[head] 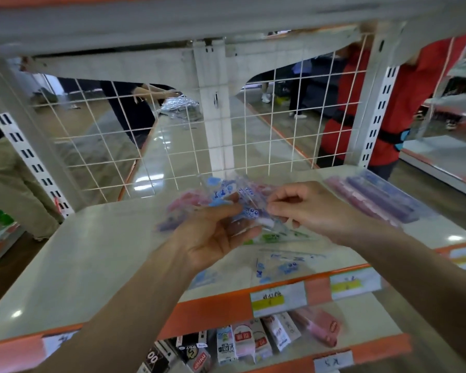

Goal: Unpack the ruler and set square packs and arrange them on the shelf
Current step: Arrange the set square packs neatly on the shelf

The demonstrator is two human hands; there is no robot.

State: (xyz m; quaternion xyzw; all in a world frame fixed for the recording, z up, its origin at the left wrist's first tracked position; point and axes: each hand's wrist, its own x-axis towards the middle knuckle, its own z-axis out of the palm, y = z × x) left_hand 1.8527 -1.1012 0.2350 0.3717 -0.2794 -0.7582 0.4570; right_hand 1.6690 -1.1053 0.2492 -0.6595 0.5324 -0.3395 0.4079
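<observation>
Thing in hand: a bunch of clear plastic packs with blue and pink prints.
Where it is: up in the air, just over the middle of the white metal shelf with the orange front edge.
How it will handle: I think it is light and thin. The wrap looks shiny, so it may be slippery and crinkly. The rulers inside are likely stiff and could snap if bent hard.
Where to take hold: one hand under the bunch to carry it, the other at the edge of the wrap to pull it open.
Left hand: palm up, under the bunch, thumb on top. Its grip is closed on the bunch.
Right hand: palm down, fingers curled. Its grip is a small pinch on the wrap, thumb against finger.
Arms: both are bare and reach forward to meet in the middle.
Lying on the shelf: flat clear packs with blue prints near the front edge, and long purple and pink packs at the back right.
Hard to see: the picture is blurry, so I cannot count the packs in the bunch.
</observation>
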